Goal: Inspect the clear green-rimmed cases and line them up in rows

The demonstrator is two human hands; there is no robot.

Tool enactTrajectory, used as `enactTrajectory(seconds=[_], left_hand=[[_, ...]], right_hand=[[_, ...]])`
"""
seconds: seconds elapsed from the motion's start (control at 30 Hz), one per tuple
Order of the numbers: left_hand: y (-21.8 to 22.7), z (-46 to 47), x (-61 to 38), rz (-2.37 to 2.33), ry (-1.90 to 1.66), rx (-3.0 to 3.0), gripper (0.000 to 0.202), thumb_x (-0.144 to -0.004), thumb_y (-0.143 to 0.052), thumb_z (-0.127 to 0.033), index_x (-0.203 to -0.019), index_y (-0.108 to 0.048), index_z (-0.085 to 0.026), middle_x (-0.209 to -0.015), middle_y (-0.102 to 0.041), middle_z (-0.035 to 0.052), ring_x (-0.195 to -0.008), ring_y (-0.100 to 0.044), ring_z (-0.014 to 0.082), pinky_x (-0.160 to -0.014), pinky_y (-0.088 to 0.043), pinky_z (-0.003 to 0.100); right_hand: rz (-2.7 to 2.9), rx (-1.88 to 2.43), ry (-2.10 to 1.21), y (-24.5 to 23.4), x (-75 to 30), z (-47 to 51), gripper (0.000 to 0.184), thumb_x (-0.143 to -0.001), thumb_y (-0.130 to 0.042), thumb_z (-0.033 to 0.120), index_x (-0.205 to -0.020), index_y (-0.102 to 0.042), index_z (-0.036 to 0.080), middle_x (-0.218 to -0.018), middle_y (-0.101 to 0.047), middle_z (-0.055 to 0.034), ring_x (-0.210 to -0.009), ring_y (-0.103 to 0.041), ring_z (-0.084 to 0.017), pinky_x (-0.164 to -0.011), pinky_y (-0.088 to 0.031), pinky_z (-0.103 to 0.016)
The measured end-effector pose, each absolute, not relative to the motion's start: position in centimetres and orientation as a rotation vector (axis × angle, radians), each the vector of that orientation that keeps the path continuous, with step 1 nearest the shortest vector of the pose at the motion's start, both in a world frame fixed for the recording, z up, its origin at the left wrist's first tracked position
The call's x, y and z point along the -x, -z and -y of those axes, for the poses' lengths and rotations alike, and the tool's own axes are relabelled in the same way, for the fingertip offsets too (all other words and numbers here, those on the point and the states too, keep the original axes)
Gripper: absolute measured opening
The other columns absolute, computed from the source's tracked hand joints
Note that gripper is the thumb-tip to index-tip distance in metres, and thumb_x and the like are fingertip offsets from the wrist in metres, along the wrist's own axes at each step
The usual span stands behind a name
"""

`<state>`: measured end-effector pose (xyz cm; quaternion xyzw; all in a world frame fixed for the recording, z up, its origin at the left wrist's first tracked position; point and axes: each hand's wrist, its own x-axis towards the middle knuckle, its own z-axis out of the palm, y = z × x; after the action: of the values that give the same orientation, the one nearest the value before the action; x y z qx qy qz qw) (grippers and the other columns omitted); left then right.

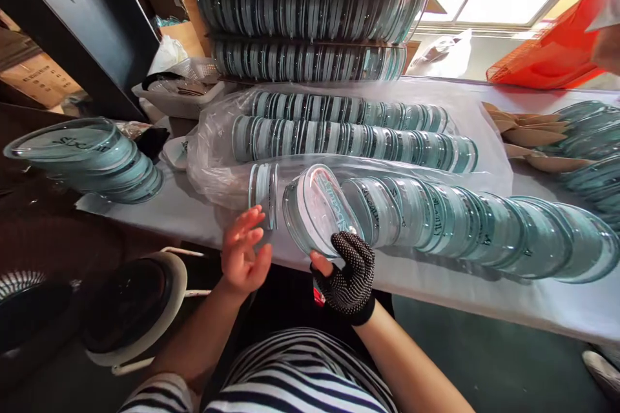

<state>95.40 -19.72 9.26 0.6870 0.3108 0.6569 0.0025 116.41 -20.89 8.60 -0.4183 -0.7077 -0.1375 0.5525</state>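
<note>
My right hand (349, 277), in a black dotted glove with the thumb tip bare, is closed on the lower edge of a round glass lid (322, 203). The lid is clear and bluish, has lettering on it, and is tilted up over the table; another rim shows close behind it. My left hand (246, 250) is bare and open, fingers apart, left of this lid. Just beyond its fingertips, a few lids (263, 190) stand on edge. To the right of my gloved hand lies a long row of overlapping lids (455, 219).
Two rows of lids (349, 137) lie on clear plastic film (213, 142) behind. Tiers of lids (310, 10) rise at the back. A leaning stack (116, 161) stands left near a white basket (177, 100). A round stool (135, 303) is below left. Cardboard pieces (530, 129) lie right.
</note>
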Motion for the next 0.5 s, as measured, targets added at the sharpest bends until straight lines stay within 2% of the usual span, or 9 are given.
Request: enactTrajectory(seconds=[0.1, 0.17, 0.23, 0.33, 0.4, 0.43, 0.5], left_hand=[[-8.5, 20.9, -98.5, -0.873, -1.799, -2.086, 0.065, -0.099, -0.056, -0.02, -0.158, -0.035, -0.037, -0.173, -0.021, 0.0072, -0.159, -0.026, 0.0308, -0.12, -0.043, 0.054], [-7.7, 20.7, -100.5, -0.85, -1.49, -2.079, 0.069, -0.103, -0.052, -0.033, -0.164, -0.021, -0.033, -0.175, -0.012, 0.0097, -0.161, -0.014, 0.0313, -0.127, -0.029, 0.057], [-6.9, 19.9, -102.1, -0.776, -1.216, -2.103, 0.075, -0.104, -0.049, -0.043, -0.167, -0.009, -0.032, -0.175, -0.014, 0.0123, -0.161, -0.016, 0.0296, -0.13, -0.025, 0.054], [-6.5, 18.6, -103.5, -0.669, -1.059, -2.108, 0.08, -0.103, -0.049, -0.048, -0.167, -0.003, -0.032, -0.173, -0.02, 0.0138, -0.159, -0.023, 0.0288, -0.128, -0.03, 0.051], [-6.7, 18.4, -103.3, -0.656, -1.085, -2.09, 0.075, -0.103, -0.051, -0.045, -0.167, -0.012, -0.032, -0.169, -0.031, 0.014, -0.155, -0.034, 0.0283, -0.125, -0.038, 0.05], [-7.0, 18.4, -102.8, -0.662, -1.145, -2.078, 0.07, -0.103, -0.053, -0.044, -0.165, -0.022, -0.032, -0.165, -0.039, 0.0129, -0.152, -0.041, 0.0278, -0.123, -0.041, 0.049], [-7.5, 18.4, -101.1, -0.771, -1.41, -1.987, 0.054, -0.1, -0.06, -0.042, -0.152, -0.047, -0.038, -0.155, -0.055, 0.0051, -0.146, -0.049, 0.0258, -0.123, -0.041, 0.048]], right_hand=[[1.748, 1.031, 0.362, -8.3, -117.2, 21.1, 0.041, -0.09, -0.068, 0.025, -0.13, -0.059, 0.028, -0.128, -0.06, -0.0113, -0.119, -0.06, -0.027, -0.094, -0.057, -0.045], [1.794, 1.13, 0.399, -7.7, -117.7, 21.0, 0.048, -0.093, -0.063, 0.028, -0.14, -0.054, 0.025, -0.138, -0.056, -0.0156, -0.13, -0.054, -0.031, -0.099, -0.054, -0.05], [1.828, 1.274, 0.458, -6.8, -118.3, 20.7, 0.053, -0.095, -0.058, 0.028, -0.147, -0.048, 0.023, -0.146, -0.053, -0.0186, -0.142, -0.044, -0.035, -0.108, -0.047, -0.06], [1.887, 1.39, 0.522, -5.8, -119.4, 20.2, 0.056, -0.097, -0.052, 0.027, -0.152, -0.044, 0.022, -0.153, -0.049, -0.0208, -0.155, -0.026, -0.04, -0.114, -0.027, -0.078], [1.898, 1.394, 0.522, -5.9, -120.1, 20.3, 0.058, -0.098, -0.052, 0.029, -0.154, -0.041, 0.019, -0.155, -0.047, -0.0232, -0.158, -0.019, -0.042, -0.113, -0.022, -0.083], [1.887, 1.374, 0.521, -6.2, -120.4, 20.4, 0.059, -0.098, -0.054, 0.029, -0.155, -0.041, 0.019, -0.156, -0.046, -0.0235, -0.158, -0.018, -0.042, -0.113, -0.022, -0.083], [1.851, 1.276, 0.5, -7.0, -120.5, 21.0, 0.063, -0.095, -0.06, 0.025, -0.155, -0.041, 0.023, -0.158, -0.045, -0.0205, -0.158, -0.021, -0.04, -0.116, -0.026, -0.08]])
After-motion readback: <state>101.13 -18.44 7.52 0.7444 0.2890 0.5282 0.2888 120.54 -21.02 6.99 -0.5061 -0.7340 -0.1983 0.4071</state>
